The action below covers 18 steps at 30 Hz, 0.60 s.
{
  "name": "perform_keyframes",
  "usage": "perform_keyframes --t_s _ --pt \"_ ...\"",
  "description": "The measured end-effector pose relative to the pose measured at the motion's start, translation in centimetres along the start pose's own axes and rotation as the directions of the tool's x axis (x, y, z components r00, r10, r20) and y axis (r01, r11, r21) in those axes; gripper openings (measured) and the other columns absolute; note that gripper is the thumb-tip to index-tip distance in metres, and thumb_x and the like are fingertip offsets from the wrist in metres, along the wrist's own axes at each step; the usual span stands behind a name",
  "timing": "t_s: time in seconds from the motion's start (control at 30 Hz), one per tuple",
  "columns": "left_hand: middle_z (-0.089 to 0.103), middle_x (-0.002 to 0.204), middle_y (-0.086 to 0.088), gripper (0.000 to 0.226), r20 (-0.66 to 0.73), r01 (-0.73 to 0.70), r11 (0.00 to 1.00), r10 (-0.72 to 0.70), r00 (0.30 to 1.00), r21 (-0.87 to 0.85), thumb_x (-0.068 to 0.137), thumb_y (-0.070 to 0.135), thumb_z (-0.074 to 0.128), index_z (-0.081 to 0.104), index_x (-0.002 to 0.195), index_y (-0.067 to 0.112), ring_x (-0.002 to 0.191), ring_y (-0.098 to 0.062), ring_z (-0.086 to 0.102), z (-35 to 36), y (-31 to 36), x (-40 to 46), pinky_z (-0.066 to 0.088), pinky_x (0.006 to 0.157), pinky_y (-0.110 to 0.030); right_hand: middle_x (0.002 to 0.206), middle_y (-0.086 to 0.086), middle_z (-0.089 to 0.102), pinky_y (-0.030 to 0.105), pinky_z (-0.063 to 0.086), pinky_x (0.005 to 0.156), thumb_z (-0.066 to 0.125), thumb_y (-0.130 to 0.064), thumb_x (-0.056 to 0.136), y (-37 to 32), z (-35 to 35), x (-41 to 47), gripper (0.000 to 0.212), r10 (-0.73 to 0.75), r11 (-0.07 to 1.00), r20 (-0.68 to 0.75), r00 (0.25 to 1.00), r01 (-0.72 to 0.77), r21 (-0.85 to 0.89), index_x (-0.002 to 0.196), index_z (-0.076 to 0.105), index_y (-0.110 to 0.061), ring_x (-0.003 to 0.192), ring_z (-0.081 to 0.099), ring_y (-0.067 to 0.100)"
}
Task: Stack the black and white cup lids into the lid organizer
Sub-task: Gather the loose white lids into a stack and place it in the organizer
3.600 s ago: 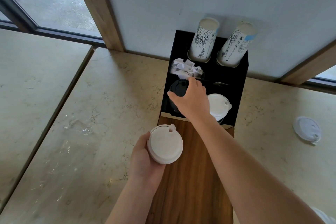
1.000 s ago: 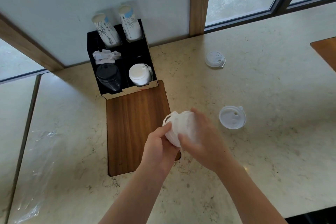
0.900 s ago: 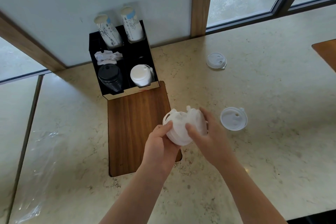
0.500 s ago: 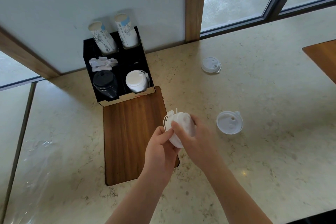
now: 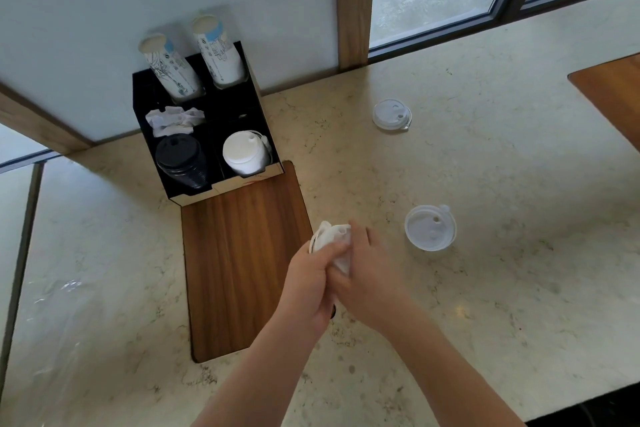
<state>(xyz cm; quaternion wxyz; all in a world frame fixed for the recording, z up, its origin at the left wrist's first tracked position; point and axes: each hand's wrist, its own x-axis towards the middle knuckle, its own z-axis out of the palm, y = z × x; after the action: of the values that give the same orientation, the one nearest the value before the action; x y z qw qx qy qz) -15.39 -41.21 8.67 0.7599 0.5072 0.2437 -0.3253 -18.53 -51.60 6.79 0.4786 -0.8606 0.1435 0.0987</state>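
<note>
The surface (image 5: 450,288) carries the lid organizer (image 5: 258,104), two loose white lids (image 5: 430,227) well apart from it. Both hands, left (image 5: 308,279) and right (image 5: 372,276), grip clamped on a held lid stack (image 5: 330,236). Risk: uneven squeezing may misalign or drop lids.

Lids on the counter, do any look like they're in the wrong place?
Yes. Two white lids lie loose on the counter, one near the window and one upside down beside the hands, away from the organizer.
</note>
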Motion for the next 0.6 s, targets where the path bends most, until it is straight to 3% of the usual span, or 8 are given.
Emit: perform_keyframes --t_s 0.07,0.1,0.13,0.2,0.23,0.33,0.4,0.6 --pt "0.077 0.115 -0.018 0.027 -0.084 0.053 0.998 -0.056 0.995 -0.028 0.093 0.012 0.072 0.071 0.119 0.007 0.1 -0.027 0.078 0.6 0.0 1.3 0.062 0.084 -0.041 0.131 -0.021 0.048 0.019 0.049 0.089 0.079 -0.058 0.076 2.0 -3.1 0.9 0.085 0.061 0.955 0.243 0.968 -0.127 0.268 0.146 0.036 -0.038 0.118 0.056 -0.002" --pt "0.075 0.116 -0.017 0.026 -0.11 0.074 0.996 -0.08 0.991 -0.055 0.093 0.01 0.071 0.069 0.119 0.007 0.099 -0.028 0.077 0.9 0.1 1.9 0.063 0.08 -0.041 0.137 -0.02 0.049 0.022 0.046 0.097 0.082 -0.063 0.07 3.6 -4.9 1.5 0.093 0.112 0.937 0.216 0.97 -0.175 0.302 0.148 0.039 -0.036 0.124 0.052 -0.002" --pt "0.074 0.117 -0.016 0.027 -0.12 0.085 0.994 -0.093 0.988 -0.069 0.093 0.008 0.07 0.068 0.121 0.008 0.101 -0.029 0.074 1.1 0.3 2.6 0.063 0.081 -0.042 0.141 -0.013 0.05 0.031 0.043 0.103 0.081 -0.063 0.071 5.6 -6.5 2.2 0.091 0.198 0.943 0.059 0.978 -0.206 0.261 0.148 0.045 -0.031 0.13 0.048 0.006" --pt "0.072 0.117 -0.013 0.029 -0.122 0.089 0.995 -0.095 0.988 -0.054 0.094 0.007 0.069 0.066 0.123 0.009 0.103 -0.028 0.069 1.7 0.4 3.6 0.061 0.086 -0.042 0.144 0.007 0.052 0.042 0.036 0.109 0.077 -0.054 0.08 9.6 -9.0 3.8 0.08 0.35 0.936 -0.343 0.871 -0.339 0.094 0.144 0.053 -0.014 0.136 0.043 0.026" --pt "0.072 0.116 -0.013 0.029 -0.123 0.088 0.995 -0.093 0.988 -0.046 0.094 0.008 0.069 0.065 0.123 0.01 0.103 -0.028 0.069 1.9 0.4 4.1 0.06 0.087 -0.043 0.145 0.014 0.051 0.043 0.034 0.11 0.076 -0.051 0.083 11.2 -9.8 4.6 0.078 0.418 0.897 -0.418 0.806 -0.439 0.05 0.143 0.052 -0.007 0.138 0.041 0.032" --pt "0.072 0.112 -0.011 0.026 -0.132 0.085 0.995 -0.09 0.987 -0.041 0.095 0.007 0.068 0.065 0.121 0.01 0.101 -0.027 0.069 2.4 0.2 5.3 0.061 0.084 -0.042 0.137 0.021 0.054 0.044 0.042 0.102 0.08 -0.053 0.079 14.5 -10.2 6.6 0.082 0.594 0.784 -0.304 0.745 -0.621 0.012 0.135 0.054 0.001 0.131 0.048 0.038" --pt "0.071 0.112 -0.01 0.027 -0.14 0.083 0.996 -0.086 0.986 -0.031 0.096 0.008 0.067 0.064 0.123 0.011 0.099 -0.025 0.069 2.6 -0.1 5.8 0.062 0.08 -0.039 0.125 0.023 0.061 0.042 0.046 0.092 0.08 -0.05 0.076 15.5 -9.6 7.4 0.07 0.6 0.777 -0.288 0.746 -0.63 -0.014 0.122 0.061 0.001 0.12 0.055 0.038" --pt "0.072 0.117 -0.008 0.04 -0.141 0.04 0.999 -0.041 0.989 -0.009 0.094 0.011 0.071 0.062 0.133 0.015 0.1 -0.022 0.071 2.8 -0.6 6.5 0.064 0.066 -0.031 0.111 0.022 0.067 0.04 0.052 0.077 0.081 -0.038 0.074 16.0 -8.3 8.4 0.054 0.577 0.785 -0.379 0.724 -0.619 0.015 0.107 0.066 0.001 0.106 0.063 0.038"
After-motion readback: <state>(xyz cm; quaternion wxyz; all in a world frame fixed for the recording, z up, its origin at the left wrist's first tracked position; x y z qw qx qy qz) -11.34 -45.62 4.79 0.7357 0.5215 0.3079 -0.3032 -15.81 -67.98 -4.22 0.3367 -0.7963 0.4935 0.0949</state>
